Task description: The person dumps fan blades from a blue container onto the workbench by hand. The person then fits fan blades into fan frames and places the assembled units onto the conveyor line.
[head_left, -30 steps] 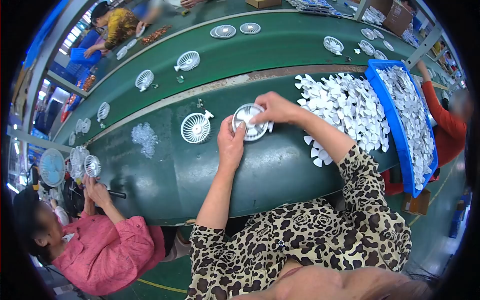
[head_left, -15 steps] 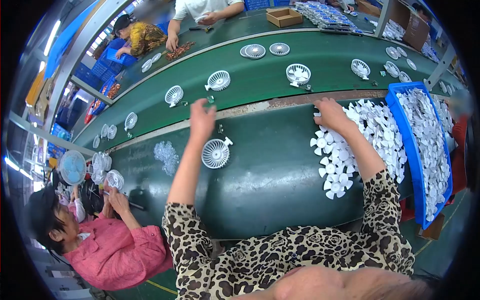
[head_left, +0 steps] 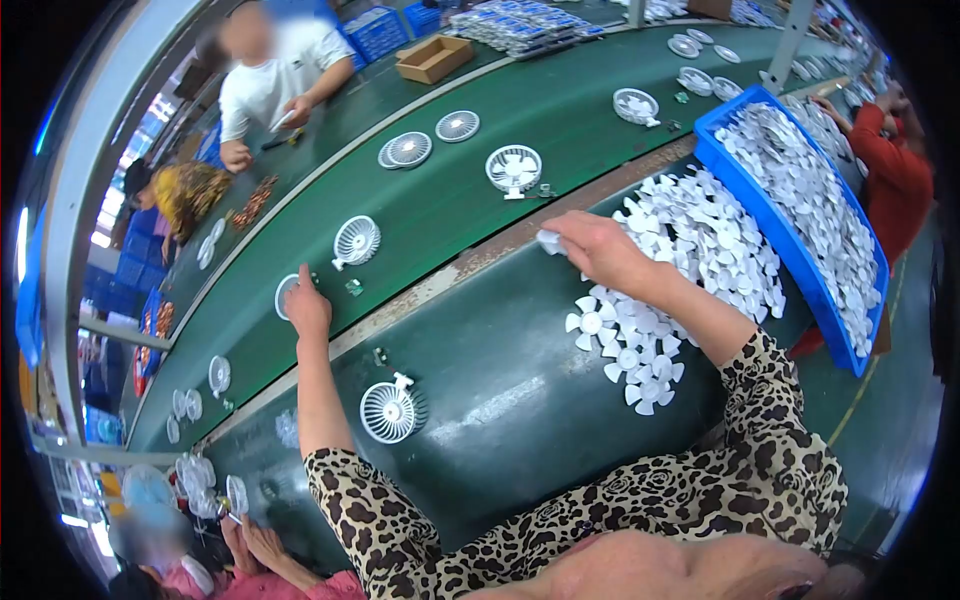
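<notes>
My left hand [head_left: 309,306] is over the conveyor belt, its fingers closed at the edge of a round white fan housing [head_left: 285,297] that it partly covers. My right hand [head_left: 598,248] pinches a small white fan blade [head_left: 549,241] above the near edge of the belt. Below that hand spreads a pile of white fan blades [head_left: 690,235]. Another fan housing [head_left: 388,412], with a ribbed grille, lies on the dark green work surface [head_left: 490,400] in front of me, beside a small circuit board [head_left: 380,356].
On the green belt [head_left: 440,215] lie more housings, one with a blade [head_left: 514,170] inside. A blue tray [head_left: 780,230] full of blades stands at right. Co-workers sit at lower left and across the belt, where an open cardboard box [head_left: 434,59] stands.
My left hand has reached further out, onto a fan housing on the belt. The right hand has come away from the blade pile with a blade. My view has turned.
</notes>
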Motion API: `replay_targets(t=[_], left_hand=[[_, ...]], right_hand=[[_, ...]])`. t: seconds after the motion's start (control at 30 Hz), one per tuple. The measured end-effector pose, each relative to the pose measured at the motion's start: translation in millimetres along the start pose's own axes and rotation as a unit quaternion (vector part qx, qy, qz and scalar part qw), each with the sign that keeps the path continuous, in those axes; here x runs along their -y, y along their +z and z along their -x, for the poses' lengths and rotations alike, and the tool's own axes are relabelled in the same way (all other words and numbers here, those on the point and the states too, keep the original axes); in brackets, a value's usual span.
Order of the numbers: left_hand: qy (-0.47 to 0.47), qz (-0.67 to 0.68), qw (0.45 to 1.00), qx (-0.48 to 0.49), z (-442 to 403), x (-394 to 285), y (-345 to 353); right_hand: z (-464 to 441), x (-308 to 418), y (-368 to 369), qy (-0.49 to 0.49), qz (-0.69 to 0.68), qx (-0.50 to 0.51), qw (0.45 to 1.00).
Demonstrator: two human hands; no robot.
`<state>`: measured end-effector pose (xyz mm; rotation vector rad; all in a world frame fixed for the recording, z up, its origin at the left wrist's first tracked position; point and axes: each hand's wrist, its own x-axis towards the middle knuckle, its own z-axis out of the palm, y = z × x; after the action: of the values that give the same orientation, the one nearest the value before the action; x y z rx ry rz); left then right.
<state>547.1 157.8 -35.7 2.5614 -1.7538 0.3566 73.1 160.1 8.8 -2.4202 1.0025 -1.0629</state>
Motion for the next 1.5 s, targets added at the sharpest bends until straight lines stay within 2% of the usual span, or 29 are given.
replay_targets(t=[0.03, 0.1, 0.2, 0.23, 0.3, 0.33, 0.43, 0.5, 0.53, 0.6, 0.63, 0.7, 0.77, 0.83, 0.9, 0.93, 1.03, 1.1, 1.17, 1.27, 1.37, 1.47, 1.5], left_hand=[[0.059, 0.017, 0.997, -0.051, -3.2, -11.3, 1.2], [0.127, 0.047, 0.989, -0.063, -3.0, -43.8, -10.6], [0.232, 0.037, 0.972, -0.023, -10.0, -72.9, -12.3], [0.233, 0.053, 0.970, -0.048, -10.0, -76.6, -6.2], [0.235, 0.073, 0.966, -0.075, -20.6, -69.7, 13.4], [0.222, 0.094, 0.969, -0.054, -16.1, -80.0, -3.9], [0.178, 0.127, 0.972, -0.081, -3.3, -81.9, -15.3], [0.171, 0.135, 0.973, -0.075, 21.7, -91.9, -45.4], [0.164, 0.149, 0.972, -0.076, 34.9, -94.4, -60.9], [0.188, 0.170, 0.963, -0.097, 64.0, -97.2, -84.3], [0.213, 0.179, 0.953, -0.120, 81.8, -102.6, -99.2], [0.242, 0.182, 0.945, -0.121, 113.9, -111.5, -120.9], [0.291, 0.156, 0.931, -0.159, 136.7, -119.9, -125.6], [0.292, 0.122, 0.941, -0.120, 154.4, -117.9, -121.4], [0.308, 0.100, 0.940, -0.104, 166.7, -111.8, -112.1], [0.293, 0.057, 0.954, -0.029, 174.2, -107.8, -112.3], [0.333, 0.022, 0.943, 0.015, 187.7, -104.1, -125.7], [0.320, 0.005, 0.947, 0.033, 185.0, -113.0, -136.4], [0.319, 0.058, 0.946, 0.006, 180.0, -125.6, -143.1], [0.382, 0.120, 0.916, -0.011, 165.6, -147.2, -108.5], [0.372, 0.112, 0.919, 0.068, 150.0, -156.0, -76.8], [0.361, 0.138, 0.914, 0.122, 146.4, -164.7, -88.1], [0.348, 0.180, 0.913, 0.113, 148.8, -165.8, -96.9]], right_hand=[[1.8, 7.4, -1.8, 0.007, -0.018, -0.001, 1.000], [13.2, 19.8, 0.1, -0.005, -0.091, -0.015, 0.996], [43.6, 48.6, 5.5, 0.052, -0.159, 0.103, 0.981], [54.7, 56.7, 9.8, 0.071, -0.213, 0.140, 0.964], [76.1, 75.7, 9.5, 0.110, -0.219, 0.241, 0.939], [89.8, 78.0, 17.6, 0.122, -0.224, 0.251, 0.934], [114.2, 81.3, 32.6, 0.147, -0.239, 0.255, 0.926], [128.2, 75.7, 37.4, 0.065, -0.163, 0.187, 0.967], [128.4, 79.6, 33.5, 0.064, -0.166, 0.186, 0.966], [124.4, 87.6, 22.0, -0.024, -0.072, 0.165, 0.983], [125.1, 91.8, 19.8, -0.028, -0.076, 0.165, 0.983], [127.9, 99.5, 17.4, -0.032, -0.028, 0.275, 0.960], [131.6, 100.7, 19.5, -0.038, -0.034, 0.256, 0.965], [133.8, 105.1, 19.9, -0.042, -0.035, 0.231, 0.971], [136.7, 106.4, 14.7, -0.047, 0.030, 0.211, 0.976], [139.2, 106.2, 11.7, -0.051, 0.030, 0.208, 0.976], [149.8, 99.5, 4.5, -0.023, 0.013, 0.241, 0.970], [155.6, 96.2, 4.6, 0.000, -0.029, 0.254, 0.967], [157.8, 96.7, 4.9, -0.005, -0.034, 0.256, 0.966], [158.8, 94.7, -4.6, -0.007, -0.040, 0.278, 0.960], [161.4, 95.2, -5.6, -0.015, -0.041, 0.289, 0.956], [163.9, 92.1, -4.6, 0.017, -0.018, 0.294, 0.956], [163.8, 91.6, -6.2, 0.019, -0.018, 0.293, 0.956]])
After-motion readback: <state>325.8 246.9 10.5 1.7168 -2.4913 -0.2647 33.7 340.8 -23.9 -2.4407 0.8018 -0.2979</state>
